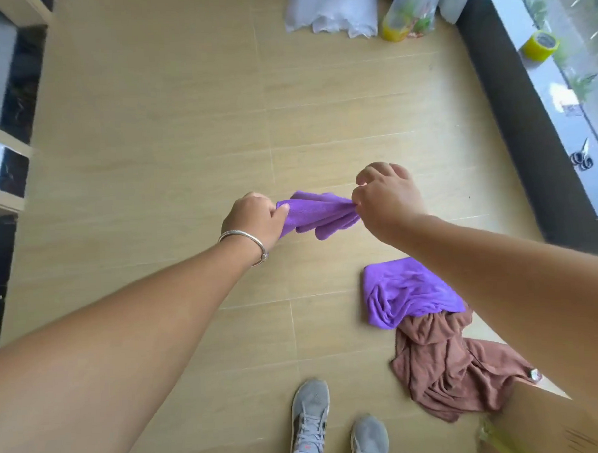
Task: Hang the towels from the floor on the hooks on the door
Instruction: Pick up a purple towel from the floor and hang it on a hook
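Overhead, left hand and right hand pinch a purple towel taut above the floor; finding one edge should ease hooking.

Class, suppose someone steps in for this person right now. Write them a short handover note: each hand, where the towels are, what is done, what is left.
Left hand: grips one end of a purple towel, held up off the floor.
Right hand: fingers pinch the other end of the same towel, bunched between the two hands.
On the floor: a second purple towel, crumpled, and a brown towel partly under it, near the person's shoes.
Done: one towel picked up.
Left: hang it, then the other two. The door and hooks are not in view.
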Demonstrator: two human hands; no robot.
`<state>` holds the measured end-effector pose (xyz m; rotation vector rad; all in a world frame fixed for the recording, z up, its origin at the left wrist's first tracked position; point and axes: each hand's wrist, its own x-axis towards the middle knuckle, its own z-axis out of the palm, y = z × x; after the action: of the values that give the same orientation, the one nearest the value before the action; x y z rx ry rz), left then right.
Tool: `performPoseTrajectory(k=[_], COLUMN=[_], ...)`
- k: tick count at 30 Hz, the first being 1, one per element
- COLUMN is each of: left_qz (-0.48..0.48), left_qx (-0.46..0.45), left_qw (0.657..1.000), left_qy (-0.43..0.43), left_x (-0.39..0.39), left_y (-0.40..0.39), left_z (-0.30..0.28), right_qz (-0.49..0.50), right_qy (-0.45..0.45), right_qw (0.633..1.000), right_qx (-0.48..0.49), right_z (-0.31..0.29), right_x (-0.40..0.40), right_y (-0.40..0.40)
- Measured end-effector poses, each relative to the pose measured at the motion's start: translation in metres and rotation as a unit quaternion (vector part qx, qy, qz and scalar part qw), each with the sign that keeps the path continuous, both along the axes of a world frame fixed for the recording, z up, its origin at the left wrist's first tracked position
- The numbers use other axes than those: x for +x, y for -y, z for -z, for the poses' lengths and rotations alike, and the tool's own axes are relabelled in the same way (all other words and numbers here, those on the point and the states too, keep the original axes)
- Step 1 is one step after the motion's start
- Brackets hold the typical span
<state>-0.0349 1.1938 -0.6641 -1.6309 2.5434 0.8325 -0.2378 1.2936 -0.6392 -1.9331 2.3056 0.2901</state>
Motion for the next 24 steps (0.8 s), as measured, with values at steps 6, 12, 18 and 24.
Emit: performPoseTrajectory(k=[6,12,18,24], left_qz=[-0.075,-0.225,-0.199,-0.178], left_qx=[0.048,0.109,0.133,0.167], left_qw=[0.995,0.962,0.956,0.952], left_qy=[0.038,0.111,0.171,0.184], left_x=[0.068,0.132,0.177,0.199], left_y=[-0.047,-0.103,-0.165,-0.202], left_z=[0.035,0.092,0.171,0.257], right_qz=[-0.083,-0.086,-0.072,-0.068], right_qy=[0.003,0.053,0.061,0.057], right_qw=[0.995,0.991,0.986,0.979], right_qx=[0.061,0.088,0.136,0.184], right_z=[0.043,0.102,0.182,0.266], right_x=[0.057,0.092,0.109,0.126], right_y=[-0.015,-0.067,-0.133,-0.173])
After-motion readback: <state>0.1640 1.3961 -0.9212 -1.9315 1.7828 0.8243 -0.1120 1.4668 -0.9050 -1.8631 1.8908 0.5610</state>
